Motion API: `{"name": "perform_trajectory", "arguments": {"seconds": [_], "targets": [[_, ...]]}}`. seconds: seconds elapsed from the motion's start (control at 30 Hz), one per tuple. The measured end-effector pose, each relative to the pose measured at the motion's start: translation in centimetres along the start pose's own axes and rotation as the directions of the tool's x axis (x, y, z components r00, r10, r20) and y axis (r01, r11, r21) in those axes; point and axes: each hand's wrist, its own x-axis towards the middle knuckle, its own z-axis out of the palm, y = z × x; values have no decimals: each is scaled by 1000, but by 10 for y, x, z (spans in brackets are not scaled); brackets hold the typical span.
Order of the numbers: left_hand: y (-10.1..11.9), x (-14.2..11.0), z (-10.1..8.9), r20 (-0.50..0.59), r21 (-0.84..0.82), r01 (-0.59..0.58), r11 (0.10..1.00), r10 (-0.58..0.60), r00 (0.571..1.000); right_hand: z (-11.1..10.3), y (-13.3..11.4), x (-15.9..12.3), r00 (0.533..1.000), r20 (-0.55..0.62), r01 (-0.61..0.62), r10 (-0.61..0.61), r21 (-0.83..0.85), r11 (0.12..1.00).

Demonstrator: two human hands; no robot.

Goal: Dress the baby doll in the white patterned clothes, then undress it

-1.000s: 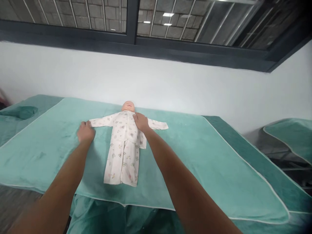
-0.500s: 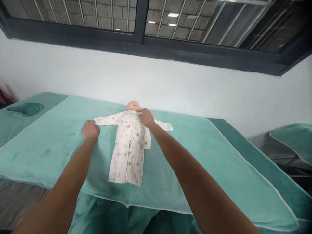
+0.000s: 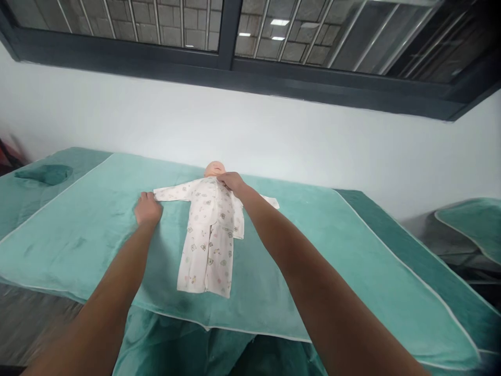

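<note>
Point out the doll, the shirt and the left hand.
Doll [image 3: 215, 167]: head camera view, on its bare head.
Shirt [image 3: 204, 202]: head camera view, on its printed front.
Left hand [image 3: 147, 210]: head camera view, on the back of the hand.

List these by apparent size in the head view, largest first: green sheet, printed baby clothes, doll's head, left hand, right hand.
1. Green sheet
2. Printed baby clothes
3. Left hand and right hand: too alike to rank
4. Doll's head
</note>
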Motion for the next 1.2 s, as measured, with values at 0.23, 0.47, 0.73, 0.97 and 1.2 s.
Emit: {"name": "perform_trajectory", "arguments": {"seconds": [0.23, 0.47, 0.73, 0.97, 1.2], "targets": [[1, 0, -1, 17, 0, 11, 1000, -11, 1000, -15, 46, -27, 994, -64, 82, -88, -88, 993], [-1, 1, 1, 1, -55, 7, 998, -7, 1000, 0, 104, -104, 984, -31, 148, -176, -405, 902], [-4, 0, -3, -3, -132, 38, 991, -39, 999, 0, 114, -174, 980, 5, 170, -200, -546, 820], [-15, -5, -24, 60, -579, 291, 762, -316, 947, -21, 134, -251, 975, 45, 194, -217, -647, 737], [-57, -25, -98, 306, -775, 443, 450, -346, 887, -98, 195, -308, 985, 1, 137, -170, -599, 789]]}}
